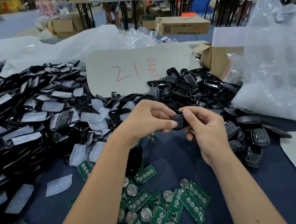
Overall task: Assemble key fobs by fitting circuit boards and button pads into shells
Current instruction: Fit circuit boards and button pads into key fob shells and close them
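Fob (178, 121): smooth black oval shell, pinched by left hand (149, 119) and right hand (205, 130).
Boards (160, 211): flat green rectangles (near desk (247, 181) edge).

a grey card (130, 72) propped behind the piles carries red handwriting, "21" followed by a character too loose to read. a cardboard box (182, 27) on the floor behind shows the letters "dtv"; its smaller print is blurred.

Bare forearms, no sleeves; short trimmed nails on fingers (187, 114).
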`<state>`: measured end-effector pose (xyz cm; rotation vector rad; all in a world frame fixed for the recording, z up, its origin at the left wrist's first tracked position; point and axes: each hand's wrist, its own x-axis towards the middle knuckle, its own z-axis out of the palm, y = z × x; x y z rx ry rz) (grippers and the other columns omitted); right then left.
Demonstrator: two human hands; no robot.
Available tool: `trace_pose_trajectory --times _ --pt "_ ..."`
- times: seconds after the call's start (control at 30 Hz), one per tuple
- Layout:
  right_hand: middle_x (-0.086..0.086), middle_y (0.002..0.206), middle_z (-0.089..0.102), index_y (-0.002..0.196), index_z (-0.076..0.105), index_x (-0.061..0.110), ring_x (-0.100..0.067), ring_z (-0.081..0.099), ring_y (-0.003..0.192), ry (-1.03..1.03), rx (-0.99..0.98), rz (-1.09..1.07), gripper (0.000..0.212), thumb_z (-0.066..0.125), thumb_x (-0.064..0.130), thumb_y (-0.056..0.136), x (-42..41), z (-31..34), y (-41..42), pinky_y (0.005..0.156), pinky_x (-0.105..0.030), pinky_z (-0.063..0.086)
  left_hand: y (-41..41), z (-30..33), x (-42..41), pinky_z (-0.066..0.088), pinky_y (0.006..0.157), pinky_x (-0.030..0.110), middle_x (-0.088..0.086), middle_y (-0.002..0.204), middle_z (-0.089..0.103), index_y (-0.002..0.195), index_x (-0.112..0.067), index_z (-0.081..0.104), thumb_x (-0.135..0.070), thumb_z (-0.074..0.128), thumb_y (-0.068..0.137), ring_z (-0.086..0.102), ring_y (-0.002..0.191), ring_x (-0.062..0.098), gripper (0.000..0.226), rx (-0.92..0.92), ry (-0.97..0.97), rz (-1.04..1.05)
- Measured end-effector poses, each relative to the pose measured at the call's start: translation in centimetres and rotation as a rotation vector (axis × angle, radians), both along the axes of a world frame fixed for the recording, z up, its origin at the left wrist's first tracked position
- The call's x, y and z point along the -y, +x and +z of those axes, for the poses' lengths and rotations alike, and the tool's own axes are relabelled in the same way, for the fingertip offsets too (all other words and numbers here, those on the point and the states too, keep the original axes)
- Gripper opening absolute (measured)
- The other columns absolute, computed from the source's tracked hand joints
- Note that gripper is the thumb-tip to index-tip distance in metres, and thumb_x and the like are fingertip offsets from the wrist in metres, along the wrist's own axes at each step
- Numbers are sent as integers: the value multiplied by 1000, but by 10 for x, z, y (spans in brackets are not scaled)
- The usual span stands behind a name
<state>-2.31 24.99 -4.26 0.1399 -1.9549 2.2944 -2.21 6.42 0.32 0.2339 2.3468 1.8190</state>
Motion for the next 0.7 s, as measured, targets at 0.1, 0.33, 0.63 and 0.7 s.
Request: trace_pose_trajectory --times 0.1,0.33,0.63,0.7 --pt "-7 80 73 95 81 19 -16 56 55 -28 -1 -23 12 70 17 99 0 0 0 46 -24 45 -2 0 0 59 74 28 16 81 77 94 -6 79 0 83 81 74 71 22 15 -59 15 47" --pt "-6 79 74 95 80 16 -16 59 57 -43 3 -65 10 71 17 99 2 0 1 46 -23 48 -3 -3 -4 64 75 30 6 73 77 92 -11 80 -3 81 85 76 68 18 10 -223 -86 88" --pt "-2 85 74 93 80 24 -19 64 67 -73 -41 -36 18 68 14 101 2 1 2 60 -27 56 -5 -5 -6 64 81 38 2 78 78 92 -16 80 -6 84 82 76 73 18 14 -245 -76 128" --pt "-3 86 74 94 80 25 -21 65 72 -73 -56 -22 19 67 13 101 2 1 1 66 -28 57 -5 -6 -4 63 86 46 4 81 79 92 -17 81 -8 85 83 77 77 24 14 -216 -53 132"
